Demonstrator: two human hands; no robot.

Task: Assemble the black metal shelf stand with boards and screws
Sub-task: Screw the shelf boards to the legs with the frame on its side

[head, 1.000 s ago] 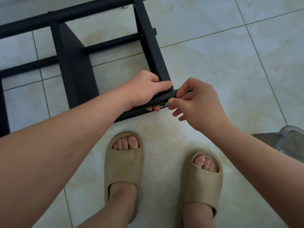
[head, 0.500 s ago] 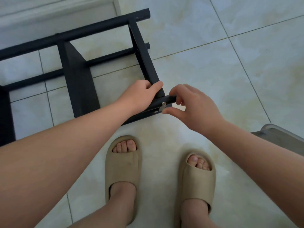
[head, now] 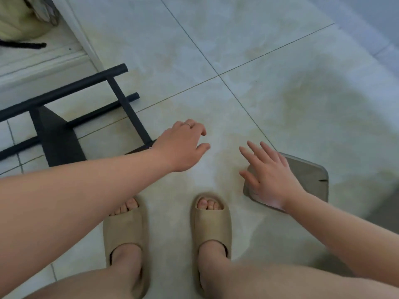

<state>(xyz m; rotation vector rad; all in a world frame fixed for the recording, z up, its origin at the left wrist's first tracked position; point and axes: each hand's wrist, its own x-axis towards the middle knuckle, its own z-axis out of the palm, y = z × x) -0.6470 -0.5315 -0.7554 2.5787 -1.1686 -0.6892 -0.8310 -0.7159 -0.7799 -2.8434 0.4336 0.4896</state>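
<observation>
Fingers of the left hand (head: 183, 147) hang loosely curled with the thumb apart from them, and they hold nothing; a thin ring (head: 188, 125) sits on one finger. The hand hovers over bare tiled floor (head: 237, 50), just past the near corner of the black metal shelf stand (head: 64, 91), and only the wrist overlaps that corner in the view. No finger rests on the frame.

The right hand (head: 272, 178) is spread wide, fingers straight and fanned, palm down, and it grasps nothing either. It lies over the near edge of a flat grey rounded-corner slab (head: 311, 178) on the floor; whether the palm touches the slab or floats above it cannot be told.

The shelf stand lies on its side at the left, its round rails running out of view. A dark board (head: 58, 143) is set between the rails, with a thin crossbar (head: 129, 113) at the open end. Two beige slide sandals (head: 211, 223) stand between the arms, toes pointing forward. A pale bundle (head: 19, 20) lies beyond a white door frame (head: 82, 39) at the upper left.
</observation>
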